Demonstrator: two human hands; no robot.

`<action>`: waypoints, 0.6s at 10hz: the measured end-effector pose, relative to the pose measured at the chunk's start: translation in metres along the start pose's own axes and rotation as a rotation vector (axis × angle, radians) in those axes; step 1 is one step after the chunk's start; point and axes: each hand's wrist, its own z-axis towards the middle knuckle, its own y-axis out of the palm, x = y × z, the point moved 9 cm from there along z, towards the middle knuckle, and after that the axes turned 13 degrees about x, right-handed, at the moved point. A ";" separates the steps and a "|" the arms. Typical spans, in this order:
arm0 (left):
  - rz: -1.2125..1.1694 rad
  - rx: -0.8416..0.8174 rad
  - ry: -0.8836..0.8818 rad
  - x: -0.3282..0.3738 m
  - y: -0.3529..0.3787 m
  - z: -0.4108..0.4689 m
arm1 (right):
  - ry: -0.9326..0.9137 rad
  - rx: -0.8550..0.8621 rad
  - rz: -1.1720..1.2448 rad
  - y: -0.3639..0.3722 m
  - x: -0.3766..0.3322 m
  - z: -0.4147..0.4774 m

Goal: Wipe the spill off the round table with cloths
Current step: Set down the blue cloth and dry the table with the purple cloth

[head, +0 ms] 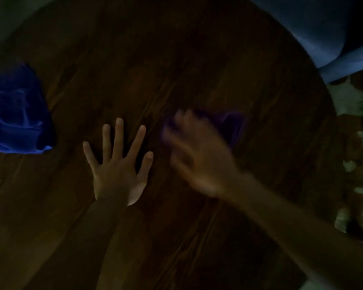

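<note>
The round table (155,59) is dark brown wood and fills most of the dim view. My left hand (117,166) lies flat on it with fingers spread and nothing in it. My right hand (197,155) is blurred by motion and presses on a purple cloth (233,126), which shows beyond and to the right of its fingers. A crumpled blue cloth (17,114) lies at the table's left edge, apart from both hands. No spill can be made out in the dark.
A blue upholstered seat (323,34) stands past the table's far right edge. A patterned green and brown rug (356,164) covers the floor on the right.
</note>
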 end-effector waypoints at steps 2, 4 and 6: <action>-0.011 0.026 -0.004 0.002 -0.002 0.000 | -0.353 -0.319 0.819 0.011 -0.091 -0.131; -0.029 0.068 0.028 0.004 -0.002 0.001 | 0.286 0.222 -0.191 -0.061 0.105 -0.050; -0.062 0.059 0.092 0.002 -0.003 -0.001 | 0.492 0.297 -0.172 -0.036 0.021 -0.105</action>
